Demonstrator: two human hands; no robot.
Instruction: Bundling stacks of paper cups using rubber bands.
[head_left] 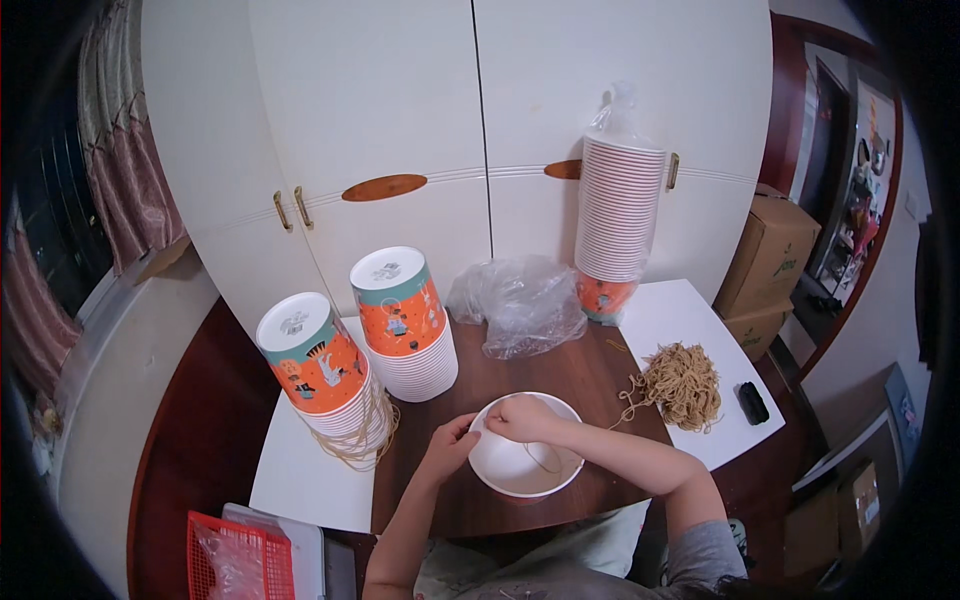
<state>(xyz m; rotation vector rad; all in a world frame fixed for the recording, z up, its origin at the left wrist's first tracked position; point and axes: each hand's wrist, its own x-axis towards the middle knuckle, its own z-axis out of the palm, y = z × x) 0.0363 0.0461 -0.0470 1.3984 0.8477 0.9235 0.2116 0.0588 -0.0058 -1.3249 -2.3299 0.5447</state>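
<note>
Open white paper tub is sitting on the brown tabletop, directly in front of wearer. I'm seeing L hand resting at its left rim, thumb + index close together; can't tell if they're pinching rim, cord or nothing. R hand is hovering over the opening near L, fingers curled in together, tips hidden, so can't confirm what they're pinching. Thin strand is hanging inside tub. Handling, imo: I'm treating tub as v. light, stiff at rolled rim, walls prob crushable + a bit slick, so I'm favoring a rim hold, no wall squeeze. Cord from the tan pile on the right is looking soft, limp, snag-prone; I'm recommending a pinch close to its end.
</note>
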